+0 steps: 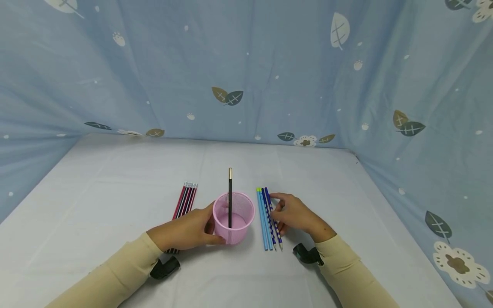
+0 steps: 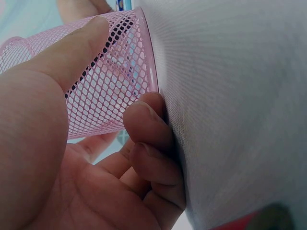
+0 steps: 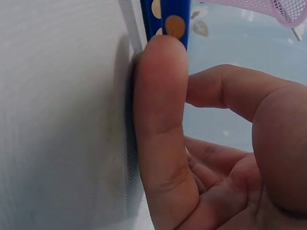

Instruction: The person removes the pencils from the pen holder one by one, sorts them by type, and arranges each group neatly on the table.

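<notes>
My left hand (image 1: 188,229) grips the side of a pink mesh pen cup (image 1: 242,233), its thumb lying on the mesh (image 2: 96,103). A black pencil with a gold-coloured end (image 1: 230,192) leans upright in the cup. To the right, my right hand (image 1: 294,214) rests beside two dark blue patterned pencils (image 1: 270,214). One fingertip touches a dark blue pencil (image 3: 175,21) in the right wrist view, and a gap shows between thumb and fingers. Light blue pencils (image 1: 263,222) lie alongside on the left. Several red and black striped pencils (image 1: 186,199) lie partly under my left forearm.
A white cloth (image 1: 115,184) covers the table. Blue patterned fabric (image 1: 246,68) hangs along the back and sides. Black wrist devices (image 1: 165,268) sit by both sleeves.
</notes>
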`<act>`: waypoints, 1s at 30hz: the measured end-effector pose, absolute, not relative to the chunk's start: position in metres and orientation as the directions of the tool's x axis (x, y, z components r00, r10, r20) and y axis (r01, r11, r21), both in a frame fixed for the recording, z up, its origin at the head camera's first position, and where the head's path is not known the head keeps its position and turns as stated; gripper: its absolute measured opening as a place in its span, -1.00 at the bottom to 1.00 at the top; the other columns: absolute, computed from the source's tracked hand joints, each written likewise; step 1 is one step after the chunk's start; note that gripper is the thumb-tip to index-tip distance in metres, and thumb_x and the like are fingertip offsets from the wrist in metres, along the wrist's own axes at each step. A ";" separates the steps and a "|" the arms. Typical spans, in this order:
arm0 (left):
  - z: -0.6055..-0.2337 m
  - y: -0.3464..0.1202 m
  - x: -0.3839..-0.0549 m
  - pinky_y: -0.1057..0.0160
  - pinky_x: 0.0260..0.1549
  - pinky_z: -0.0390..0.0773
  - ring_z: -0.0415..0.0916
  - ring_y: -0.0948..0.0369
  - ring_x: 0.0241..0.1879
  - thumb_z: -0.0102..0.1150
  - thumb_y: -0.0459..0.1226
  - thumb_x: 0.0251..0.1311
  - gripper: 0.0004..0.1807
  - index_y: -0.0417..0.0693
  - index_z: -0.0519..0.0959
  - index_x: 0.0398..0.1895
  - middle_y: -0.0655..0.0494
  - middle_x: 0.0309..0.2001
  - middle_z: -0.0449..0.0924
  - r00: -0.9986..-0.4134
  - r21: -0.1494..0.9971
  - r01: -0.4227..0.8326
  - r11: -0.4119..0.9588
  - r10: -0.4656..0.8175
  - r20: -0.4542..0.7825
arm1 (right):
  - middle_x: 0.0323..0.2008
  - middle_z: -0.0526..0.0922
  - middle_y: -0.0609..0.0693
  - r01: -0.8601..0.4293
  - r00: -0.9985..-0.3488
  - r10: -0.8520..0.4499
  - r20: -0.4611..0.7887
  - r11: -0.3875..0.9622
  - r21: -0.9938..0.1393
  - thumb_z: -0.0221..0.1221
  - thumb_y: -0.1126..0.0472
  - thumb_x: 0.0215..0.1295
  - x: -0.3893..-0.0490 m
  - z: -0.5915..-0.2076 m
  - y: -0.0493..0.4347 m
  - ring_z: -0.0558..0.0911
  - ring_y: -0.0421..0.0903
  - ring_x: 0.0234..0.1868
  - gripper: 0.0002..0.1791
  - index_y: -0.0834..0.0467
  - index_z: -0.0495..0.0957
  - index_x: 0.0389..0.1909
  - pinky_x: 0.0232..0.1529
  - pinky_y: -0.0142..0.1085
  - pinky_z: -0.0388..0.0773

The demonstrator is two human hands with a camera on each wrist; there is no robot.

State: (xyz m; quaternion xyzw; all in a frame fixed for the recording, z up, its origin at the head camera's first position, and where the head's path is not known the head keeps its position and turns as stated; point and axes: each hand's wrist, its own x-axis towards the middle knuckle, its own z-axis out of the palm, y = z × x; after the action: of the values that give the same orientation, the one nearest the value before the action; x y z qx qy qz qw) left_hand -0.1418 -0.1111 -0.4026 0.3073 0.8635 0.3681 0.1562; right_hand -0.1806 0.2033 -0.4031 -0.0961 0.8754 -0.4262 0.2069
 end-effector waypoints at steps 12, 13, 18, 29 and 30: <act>-0.402 -0.110 -0.142 0.36 -0.50 0.42 0.37 0.36 -0.52 0.47 0.00 0.08 -0.23 0.09 0.27 0.28 0.27 -0.51 0.47 -0.765 0.731 0.411 0.544 0.643 -0.049 | -0.36 0.61 0.10 -0.030 -0.895 -0.363 -0.259 0.629 -0.777 0.20 0.30 0.28 -0.180 -0.400 0.203 0.65 -0.10 -0.66 -0.26 0.26 0.20 0.47 -0.58 -0.17 0.65; -0.401 -0.110 -0.142 0.36 -0.50 0.42 0.37 0.36 -0.52 0.47 0.00 0.08 -0.23 0.09 0.26 0.28 0.27 -0.51 0.47 -0.765 0.732 0.411 0.543 0.643 -0.048 | -0.36 0.61 0.10 -0.031 -0.896 -0.362 -0.257 0.629 -0.777 0.20 0.30 0.28 -0.180 -0.400 0.203 0.65 -0.10 -0.66 -0.26 0.26 0.21 0.47 -0.59 -0.17 0.64; -0.401 -0.110 -0.141 0.36 -0.50 0.42 0.37 0.35 -0.52 0.47 0.00 0.08 -0.24 0.09 0.27 0.27 0.27 -0.51 0.46 -0.765 0.737 0.404 0.542 0.642 -0.053 | -0.37 0.60 0.09 -0.034 -0.896 -0.362 -0.257 0.633 -0.773 0.20 0.30 0.28 -0.179 -0.400 0.202 0.64 -0.11 -0.68 -0.27 0.26 0.21 0.47 -0.59 -0.17 0.64; -0.401 -0.110 -0.141 0.35 -0.49 0.42 0.37 0.34 -0.51 0.48 -0.02 0.08 -0.22 0.09 0.25 0.29 0.26 -0.49 0.47 -0.765 0.735 0.404 0.544 0.642 -0.055 | -0.33 0.58 0.12 -0.011 -0.895 -0.352 -0.273 0.630 -0.776 0.22 0.25 0.34 -0.179 -0.400 0.203 0.64 -0.09 -0.67 -0.29 0.24 0.21 0.47 -0.58 -0.16 0.65; -0.401 -0.110 -0.141 0.35 -0.49 0.42 0.37 0.34 -0.51 0.48 -0.02 0.07 -0.21 0.09 0.25 0.30 0.25 -0.50 0.47 -0.765 0.736 0.405 0.543 0.642 -0.052 | -0.33 0.58 0.13 -0.008 -0.896 -0.350 -0.274 0.629 -0.778 0.22 0.25 0.34 -0.179 -0.400 0.203 0.64 -0.09 -0.67 -0.28 0.22 0.21 0.48 -0.58 -0.16 0.65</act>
State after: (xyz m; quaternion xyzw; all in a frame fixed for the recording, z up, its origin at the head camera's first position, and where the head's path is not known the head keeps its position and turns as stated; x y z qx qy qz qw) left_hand -0.1415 -0.1097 -0.4010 0.3031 0.8636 0.3699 0.1600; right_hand -0.1793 0.2026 -0.4001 -0.1018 0.8789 -0.4187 0.2047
